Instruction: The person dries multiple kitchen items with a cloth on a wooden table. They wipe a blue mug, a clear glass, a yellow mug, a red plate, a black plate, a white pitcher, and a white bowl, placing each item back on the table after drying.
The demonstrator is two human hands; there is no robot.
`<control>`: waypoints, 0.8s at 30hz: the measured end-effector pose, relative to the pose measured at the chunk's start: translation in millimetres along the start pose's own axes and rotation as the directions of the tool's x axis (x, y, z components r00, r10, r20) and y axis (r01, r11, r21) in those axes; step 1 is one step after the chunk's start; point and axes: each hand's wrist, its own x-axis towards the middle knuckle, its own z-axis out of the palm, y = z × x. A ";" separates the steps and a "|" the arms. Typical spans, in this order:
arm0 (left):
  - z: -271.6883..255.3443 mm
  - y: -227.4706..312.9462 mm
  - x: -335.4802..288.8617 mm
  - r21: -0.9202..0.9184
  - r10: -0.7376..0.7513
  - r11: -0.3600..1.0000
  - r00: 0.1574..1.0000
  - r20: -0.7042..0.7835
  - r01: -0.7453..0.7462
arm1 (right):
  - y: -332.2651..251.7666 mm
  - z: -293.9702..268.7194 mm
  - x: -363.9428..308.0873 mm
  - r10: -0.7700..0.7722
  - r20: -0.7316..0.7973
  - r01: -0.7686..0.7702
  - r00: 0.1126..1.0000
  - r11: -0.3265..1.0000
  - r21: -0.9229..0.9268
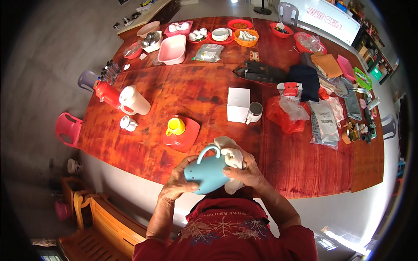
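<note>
A light-blue jug (208, 176) with a curved handle lies tilted between my hands, just off the table's near edge. My left hand (177, 180) is closed around its left end, thumb along the lower side. At the other end my right hand (246, 172) is closed on a white cloth (233, 157), which bunches against the jug, the thumb pressing on the blue side. The cloth hides that end of the jug. Beyond my hands a yellow cup (176, 126) sits on a red, rounded-square piece (185, 138) on the table.
On the wooden table (209, 93) stand a red thermos flask (107, 94), a cream jug (135, 101), a small white pot (128, 123), a white box (238, 105) and a steel cup (254, 112). Basins and dishes line the far side; bags and clothing (304, 82) crowd the right.
</note>
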 end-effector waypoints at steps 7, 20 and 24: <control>15.9 -16.9 -3.7 0.316 -0.254 0.915 0.967 -0.033 0.251 | -0.2 1.8 10.6 -0.044 0.314 0.230 0.948 0.779 -0.583; 32.1 -51.9 11.8 0.121 0.370 0.929 0.894 -0.254 -0.350 | 21.7 42.7 -8.8 0.062 -0.268 -0.033 0.961 0.993 0.111; 29.6 -34.6 15.8 0.136 0.418 0.908 0.850 -0.319 -0.396 | 36.5 53.7 -33.3 -0.187 -0.156 0.148 0.970 0.962 -0.230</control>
